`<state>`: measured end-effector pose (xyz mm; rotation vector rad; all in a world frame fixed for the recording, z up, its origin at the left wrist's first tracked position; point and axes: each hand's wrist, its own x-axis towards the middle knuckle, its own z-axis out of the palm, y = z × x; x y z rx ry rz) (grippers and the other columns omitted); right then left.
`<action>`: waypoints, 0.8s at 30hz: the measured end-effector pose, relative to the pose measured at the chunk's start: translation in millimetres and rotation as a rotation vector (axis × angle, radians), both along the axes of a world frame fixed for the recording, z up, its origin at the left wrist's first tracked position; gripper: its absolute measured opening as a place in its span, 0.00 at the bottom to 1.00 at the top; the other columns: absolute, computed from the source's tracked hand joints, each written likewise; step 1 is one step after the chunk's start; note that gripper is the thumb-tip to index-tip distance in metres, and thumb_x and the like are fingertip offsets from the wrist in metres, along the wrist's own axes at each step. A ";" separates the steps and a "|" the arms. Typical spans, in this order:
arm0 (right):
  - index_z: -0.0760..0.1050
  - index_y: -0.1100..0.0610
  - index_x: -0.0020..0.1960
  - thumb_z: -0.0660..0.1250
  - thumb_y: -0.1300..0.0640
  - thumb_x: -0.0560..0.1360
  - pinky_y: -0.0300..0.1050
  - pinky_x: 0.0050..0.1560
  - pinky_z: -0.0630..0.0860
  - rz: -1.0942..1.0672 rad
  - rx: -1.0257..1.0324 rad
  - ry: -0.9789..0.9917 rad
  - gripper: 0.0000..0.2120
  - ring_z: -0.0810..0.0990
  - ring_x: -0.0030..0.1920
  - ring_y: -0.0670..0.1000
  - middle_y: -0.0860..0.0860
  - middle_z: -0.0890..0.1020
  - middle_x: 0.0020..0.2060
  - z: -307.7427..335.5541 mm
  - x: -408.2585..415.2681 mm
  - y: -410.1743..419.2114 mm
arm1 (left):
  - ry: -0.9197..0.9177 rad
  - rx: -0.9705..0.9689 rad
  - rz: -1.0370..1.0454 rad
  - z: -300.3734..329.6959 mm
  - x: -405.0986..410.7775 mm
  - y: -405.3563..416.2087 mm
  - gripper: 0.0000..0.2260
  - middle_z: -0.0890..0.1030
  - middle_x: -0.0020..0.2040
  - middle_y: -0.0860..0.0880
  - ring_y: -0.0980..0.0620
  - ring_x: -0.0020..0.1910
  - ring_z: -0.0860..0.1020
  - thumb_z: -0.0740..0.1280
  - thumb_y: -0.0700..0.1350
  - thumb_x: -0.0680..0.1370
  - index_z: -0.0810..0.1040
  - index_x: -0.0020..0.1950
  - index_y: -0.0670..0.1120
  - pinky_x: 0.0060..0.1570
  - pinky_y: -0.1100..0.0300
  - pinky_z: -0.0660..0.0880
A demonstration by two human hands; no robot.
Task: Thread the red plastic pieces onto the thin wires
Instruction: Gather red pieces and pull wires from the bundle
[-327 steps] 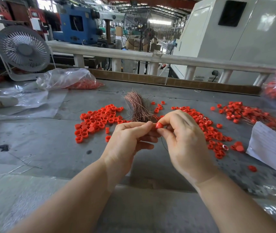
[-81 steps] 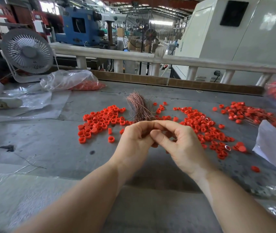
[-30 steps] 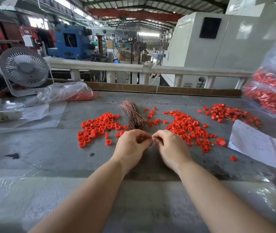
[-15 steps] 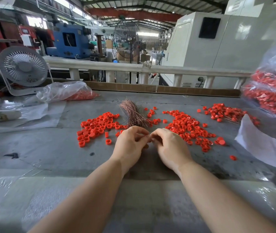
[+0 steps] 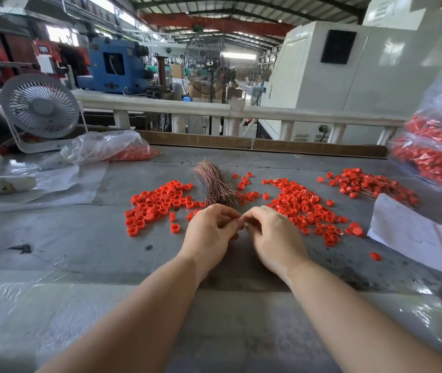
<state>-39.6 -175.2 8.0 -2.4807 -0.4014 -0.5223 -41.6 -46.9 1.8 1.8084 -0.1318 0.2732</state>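
the red plastic pieces [image 5: 158,203] are small round rings and caps, strewn on the grey bench [image 5: 80,238] left and right of the grips. the thin wires [image 5: 215,184], a coppery bundle fanning outward, lie just beyond both. left hand [image 5: 209,232] and right hand [image 5: 273,235] meet fingertip to fingertip, curled and pinching; what they pinch is hidden. clear bags of red pieces sit far left [image 5: 106,149] and far right [image 5: 440,146].
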 end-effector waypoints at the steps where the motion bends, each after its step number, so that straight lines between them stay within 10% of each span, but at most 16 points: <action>1: 0.78 0.55 0.50 0.63 0.63 0.75 0.47 0.47 0.73 0.001 0.000 -0.002 0.08 0.76 0.50 0.53 0.49 0.79 0.48 0.7 -0.1 0.0 | 0.008 -0.017 0.000 0.4 0.2 0.2 0.08 0.83 0.38 0.48 0.60 0.29 0.77 0.69 0.39 0.74 0.76 0.40 0.52 0.37 0.63 0.75; 24: 0.79 0.57 0.51 0.66 0.70 0.70 0.45 0.46 0.76 0.059 0.123 -0.243 0.13 0.78 0.42 0.50 0.47 0.78 0.41 3.8 18.8 -2.2 | 0.137 -0.431 -0.040 15.3 22.8 -9.7 0.07 0.79 0.30 0.47 0.55 0.30 0.78 0.67 0.32 0.74 0.78 0.39 0.43 0.34 0.66 0.78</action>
